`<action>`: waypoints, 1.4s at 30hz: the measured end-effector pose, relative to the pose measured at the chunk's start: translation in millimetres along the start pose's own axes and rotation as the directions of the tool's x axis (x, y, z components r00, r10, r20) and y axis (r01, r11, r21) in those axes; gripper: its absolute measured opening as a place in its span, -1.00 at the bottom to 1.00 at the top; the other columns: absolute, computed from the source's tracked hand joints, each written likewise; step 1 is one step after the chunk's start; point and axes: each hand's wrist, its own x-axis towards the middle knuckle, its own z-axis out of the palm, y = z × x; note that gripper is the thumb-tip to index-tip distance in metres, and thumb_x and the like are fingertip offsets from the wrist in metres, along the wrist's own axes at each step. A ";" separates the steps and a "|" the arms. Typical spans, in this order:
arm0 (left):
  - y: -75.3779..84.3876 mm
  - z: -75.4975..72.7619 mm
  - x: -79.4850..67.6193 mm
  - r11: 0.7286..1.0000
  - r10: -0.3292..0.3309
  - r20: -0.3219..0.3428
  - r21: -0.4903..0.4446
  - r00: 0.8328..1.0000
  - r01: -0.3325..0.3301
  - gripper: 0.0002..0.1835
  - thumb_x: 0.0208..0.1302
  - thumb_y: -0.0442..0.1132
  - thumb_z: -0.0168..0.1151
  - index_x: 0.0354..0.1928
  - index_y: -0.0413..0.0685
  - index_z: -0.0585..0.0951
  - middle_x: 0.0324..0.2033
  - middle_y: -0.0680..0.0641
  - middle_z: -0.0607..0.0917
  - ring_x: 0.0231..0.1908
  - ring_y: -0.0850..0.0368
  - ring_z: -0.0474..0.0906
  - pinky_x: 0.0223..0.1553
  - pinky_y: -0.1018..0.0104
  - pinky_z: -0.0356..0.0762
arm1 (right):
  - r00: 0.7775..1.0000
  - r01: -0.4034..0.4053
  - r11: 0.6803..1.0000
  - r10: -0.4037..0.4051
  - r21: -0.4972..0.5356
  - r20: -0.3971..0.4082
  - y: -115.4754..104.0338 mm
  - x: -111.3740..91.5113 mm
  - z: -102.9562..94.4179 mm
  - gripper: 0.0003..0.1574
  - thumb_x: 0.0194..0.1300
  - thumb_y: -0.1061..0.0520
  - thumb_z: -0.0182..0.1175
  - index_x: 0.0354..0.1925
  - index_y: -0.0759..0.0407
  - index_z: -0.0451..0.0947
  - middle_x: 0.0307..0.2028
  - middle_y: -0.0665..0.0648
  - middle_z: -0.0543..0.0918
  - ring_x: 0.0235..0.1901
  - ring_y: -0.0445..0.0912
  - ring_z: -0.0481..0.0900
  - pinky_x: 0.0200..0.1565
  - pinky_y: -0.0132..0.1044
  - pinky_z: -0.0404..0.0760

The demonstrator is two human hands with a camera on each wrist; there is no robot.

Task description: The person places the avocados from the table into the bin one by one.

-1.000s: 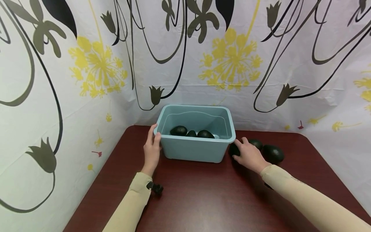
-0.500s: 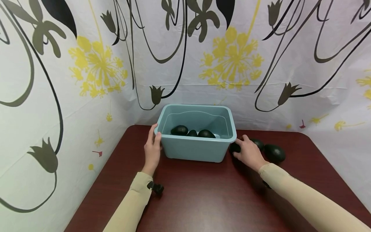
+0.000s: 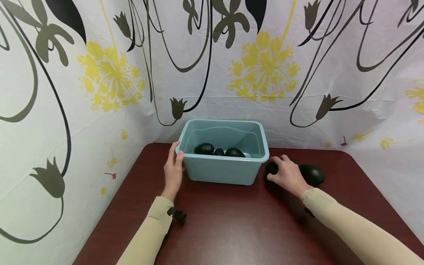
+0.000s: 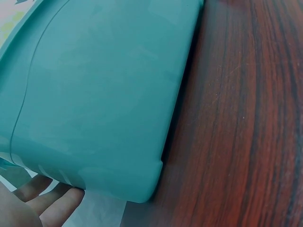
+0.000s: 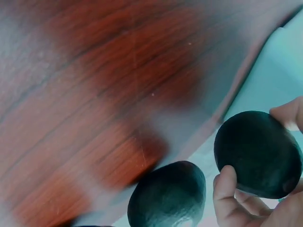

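My left hand [image 3: 173, 170] holds the light blue plastic bin [image 3: 218, 171] at its front left corner, with the thumb near the rim. In the left wrist view, bent fingertips [image 4: 71, 196] touch the bin's wall. Just right of the bin, my right hand [image 3: 287, 176] grips a dark avocado [image 3: 272, 168] between thumb and fingers. That avocado shows large and round in the right wrist view. Close behind the right hand lies another avocado [image 3: 294, 161], mostly hidden, and a further avocado [image 3: 312, 174] rests to its right. Several avocados [image 3: 204, 149] lie inside the bin.
All this stands on a dark reddish wooden table [image 3: 218, 221]. A white curtain [image 3: 331, 73] with flower prints hangs right behind the bin and along the left side. Each wrist wears a small black camera [image 3: 179, 214].
My right hand has shifted slightly right, away from the bin, and more of the avocado in its grip shows. My left hand and the bin stay in place.
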 end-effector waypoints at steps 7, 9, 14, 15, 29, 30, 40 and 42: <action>-0.9 -0.5 -1.7 1.000 -0.012 -0.001 -0.003 1.000 0.012 -0.49 0.47 0.29 0.01 0.42 0.69 0.30 0.33 0.09 0.44 0.15 -0.03 0.48 -0.04 -0.34 0.54 | 0.999 0.012 1.000 -0.013 -0.008 -0.041 0.0 -1.9 -9.0 -0.32 0.05 0.01 0.44 0.14 0.20 0.56 -0.03 0.29 0.50 -0.35 0.12 0.57 -0.24 0.11 0.57; -0.6 -0.8 -2.0 1.000 -0.017 0.005 -0.005 1.000 0.017 -0.48 0.46 0.31 0.00 0.42 0.70 0.30 0.33 0.09 0.43 0.16 -0.03 0.47 -0.03 -0.34 0.53 | 0.999 0.020 1.000 -0.020 -0.003 -0.049 0.4 -2.8 -11.6 -0.34 0.06 0.01 0.44 0.12 0.19 0.56 -0.05 0.27 0.49 -0.34 0.12 0.56 -0.23 0.11 0.56; 2.2 -2.5 -1.7 1.000 -0.025 0.025 -0.015 0.999 0.025 -0.47 0.45 0.32 0.01 0.42 0.68 0.30 0.35 0.09 0.41 0.19 -0.05 0.46 -0.02 -0.34 0.53 | 0.996 0.041 0.999 -0.040 0.009 -0.075 -0.2 -4.8 -20.5 -0.41 0.09 0.03 0.43 0.10 0.12 0.57 -0.05 0.23 0.49 -0.31 0.10 0.54 -0.25 0.07 0.55; 2.8 -3.1 -1.5 1.000 -0.025 0.031 -0.017 0.999 0.025 -0.47 0.45 0.31 0.02 0.43 0.67 0.30 0.35 0.09 0.40 0.20 -0.05 0.46 -0.02 -0.34 0.53 | 0.996 0.046 0.999 -0.045 0.012 -0.083 -0.6 -5.1 -22.9 -0.41 0.09 0.04 0.44 0.10 0.11 0.58 -0.04 0.23 0.49 -0.30 0.10 0.54 -0.25 0.06 0.56; 6.6 -6.8 1.7 1.000 -0.008 0.053 -0.024 0.999 0.010 -0.46 0.45 0.28 0.06 0.43 0.62 0.31 0.37 0.04 0.41 0.23 -0.04 0.46 0.04 -0.30 0.51 | 0.967 0.129 0.992 -0.126 -0.003 -0.224 -10.9 -2.8 -56.1 -0.41 0.11 0.08 0.46 0.14 0.06 0.60 0.00 0.22 0.52 -0.25 0.10 0.57 -0.30 0.09 0.56; 7.0 -7.1 1.9 1.000 -0.007 0.055 -0.028 0.998 0.009 -0.46 0.45 0.27 0.06 0.44 0.62 0.31 0.37 0.04 0.41 0.23 -0.04 0.46 0.05 -0.30 0.50 | 0.966 0.129 0.992 -0.127 -0.006 -0.224 -11.5 -2.6 -58.5 -0.41 0.12 0.08 0.45 0.14 0.06 0.60 0.00 0.23 0.52 -0.24 0.11 0.57 -0.30 0.10 0.57; 10.8 -11.3 1.2 0.990 0.034 0.120 -0.143 0.992 -0.017 -0.40 0.51 0.11 0.10 0.52 0.40 0.25 0.42 0.07 0.34 0.33 -0.06 0.38 0.16 -0.27 0.41 | 0.943 0.177 0.984 -0.173 -0.009 -0.285 -18.1 -1.0 -81.8 -0.38 0.09 0.13 0.47 0.16 0.07 0.60 0.02 0.23 0.53 -0.16 0.13 0.56 -0.28 0.13 0.58; 11.5 -12.0 1.2 0.987 0.035 0.135 -0.160 0.990 -0.013 -0.40 0.52 0.07 0.08 0.53 0.35 0.24 0.44 0.02 0.32 0.35 -0.13 0.34 0.17 -0.31 0.38 | 0.938 0.185 0.983 -0.178 -0.003 -0.298 -20.4 -0.4 -86.7 -0.37 0.09 0.13 0.48 0.17 0.06 0.61 0.02 0.21 0.54 -0.14 0.12 0.56 -0.27 0.12 0.58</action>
